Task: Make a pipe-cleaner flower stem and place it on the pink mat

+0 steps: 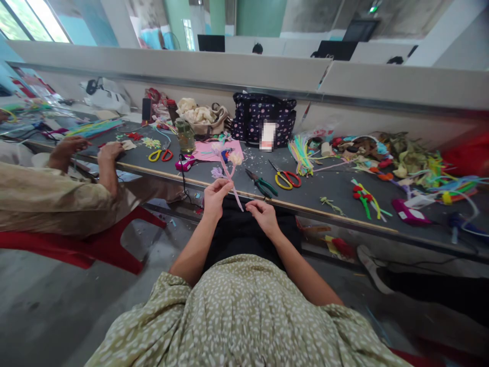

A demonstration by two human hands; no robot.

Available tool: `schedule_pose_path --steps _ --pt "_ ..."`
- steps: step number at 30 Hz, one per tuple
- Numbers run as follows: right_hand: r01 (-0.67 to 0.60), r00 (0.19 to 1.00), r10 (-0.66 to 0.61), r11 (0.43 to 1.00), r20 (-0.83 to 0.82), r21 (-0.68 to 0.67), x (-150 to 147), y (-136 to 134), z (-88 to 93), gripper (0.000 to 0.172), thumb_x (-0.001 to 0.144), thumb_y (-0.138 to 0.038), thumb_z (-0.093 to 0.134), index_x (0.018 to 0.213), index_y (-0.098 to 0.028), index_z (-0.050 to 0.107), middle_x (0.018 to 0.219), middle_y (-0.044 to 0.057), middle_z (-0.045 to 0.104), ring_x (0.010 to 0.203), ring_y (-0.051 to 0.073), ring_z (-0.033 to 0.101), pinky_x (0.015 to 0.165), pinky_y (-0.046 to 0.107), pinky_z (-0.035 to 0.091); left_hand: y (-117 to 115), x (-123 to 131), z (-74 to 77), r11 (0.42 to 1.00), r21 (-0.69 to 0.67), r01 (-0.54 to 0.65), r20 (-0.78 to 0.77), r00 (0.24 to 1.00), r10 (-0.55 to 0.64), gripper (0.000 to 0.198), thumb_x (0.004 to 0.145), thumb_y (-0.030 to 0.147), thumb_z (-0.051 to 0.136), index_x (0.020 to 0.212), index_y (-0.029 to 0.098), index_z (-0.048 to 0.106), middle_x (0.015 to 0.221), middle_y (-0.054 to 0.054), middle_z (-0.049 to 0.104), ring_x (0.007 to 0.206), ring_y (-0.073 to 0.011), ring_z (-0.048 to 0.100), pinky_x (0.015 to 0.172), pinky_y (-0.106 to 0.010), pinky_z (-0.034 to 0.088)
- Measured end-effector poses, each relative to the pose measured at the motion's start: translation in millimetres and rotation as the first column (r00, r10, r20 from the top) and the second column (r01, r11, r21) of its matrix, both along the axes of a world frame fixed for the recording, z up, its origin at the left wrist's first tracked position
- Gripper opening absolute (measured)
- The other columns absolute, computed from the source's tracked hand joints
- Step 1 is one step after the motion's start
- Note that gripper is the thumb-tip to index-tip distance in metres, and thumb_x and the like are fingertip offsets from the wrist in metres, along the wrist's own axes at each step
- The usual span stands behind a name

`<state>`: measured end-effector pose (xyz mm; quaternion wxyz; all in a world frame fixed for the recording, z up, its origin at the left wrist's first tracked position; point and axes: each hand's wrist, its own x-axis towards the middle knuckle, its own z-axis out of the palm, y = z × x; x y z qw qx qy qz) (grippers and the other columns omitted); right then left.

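My left hand pinches the pink stem of a fuzzy flower sprig above the table's front edge. The sprig branches into a cream bloom and pale purple blooms, its stem slanting down to the right. My right hand is beside the stem's lower end, thumb and fingertips together; whether anything is between them is too small to tell. Beyond the hands are green-handled pliers, yellow-and-red scissors, a pink sheet and a magenta glue gun.
At the left a person's hands work over the same dark table. A glass jar, a dotted bag and bundled pipe cleaners stand behind. Another magenta glue gun lies right. A red chair is at lower left.
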<state>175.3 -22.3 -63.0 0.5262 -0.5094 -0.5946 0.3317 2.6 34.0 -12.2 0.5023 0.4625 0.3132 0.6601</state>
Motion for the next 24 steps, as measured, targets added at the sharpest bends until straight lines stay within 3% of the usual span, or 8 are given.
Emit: schedule_pose_path --steps 3,8,13,21,24 --pt "-0.036 0.999 0.035 0.999 0.039 0.027 -7 -3 1.3 0.019 0.082 -0.035 0.066 0.088 -0.02 0.076 0.082 0.003 0.074 0.071 0.017 0.063 0.068 0.028 0.047 -3 3 -1.1 1.0 -0.018 0.023 0.0 1.0 -0.023 0.023 0.067 0.034 0.085 0.072 0.017 0.071 0.07 0.002 0.063 0.06 -0.0076 0.048 0.058 -0.023 0.04" --pt "-0.042 0.998 0.041 0.999 0.057 0.019 -10 -4 -3.6 0.018 0.083 -0.034 0.065 0.084 -0.02 0.074 0.074 0.001 0.071 0.066 0.017 0.06 0.065 0.028 0.045 -8 8 -4.2 0.998 -0.017 0.065 0.009 0.998 -0.065 0.022 0.066 0.033 0.086 0.076 0.018 0.073 0.074 0.001 0.067 0.063 -0.0084 0.053 0.06 -0.022 0.042" --pt "-0.043 0.998 0.04 0.997 0.048 0.059 -9 -4 -5.5 0.02 0.085 -0.037 0.063 0.083 -0.019 0.072 0.076 0.002 0.071 0.068 0.018 0.062 0.069 0.029 0.047 -14 12 -9.0 0.991 -0.056 0.119 -0.103 0.987 -0.124 0.029 0.061 0.035 0.089 0.08 0.017 0.076 0.08 -0.003 0.073 0.069 -0.0132 0.061 0.068 -0.027 0.05" --pt "-0.056 0.997 0.052 0.997 0.055 0.06 -9 -1 -15.9 0.018 0.087 -0.035 0.06 0.083 -0.02 0.07 0.073 0.0 0.069 0.067 0.017 0.062 0.067 0.028 0.048 -16 14 -12.1 0.996 -0.049 0.081 -0.151 0.985 -0.088 0.022 0.061 0.033 0.087 0.073 0.018 0.076 0.071 0.0 0.07 0.068 -0.0144 0.06 0.068 -0.028 0.049" --pt "-0.045 0.998 0.042 0.997 0.052 0.057 -8 -1 -16.6 0.019 0.087 -0.035 0.061 0.09 -0.02 0.071 0.081 0.003 0.072 0.072 0.018 0.065 0.071 0.029 0.051 -16 13 -13.3 0.996 -0.029 0.078 -0.195 0.977 -0.083 0.02 0.065 0.034 0.085 0.075 0.019 0.076 0.071 0.0 0.07 0.067 -0.0144 0.06 0.067 -0.027 0.048"
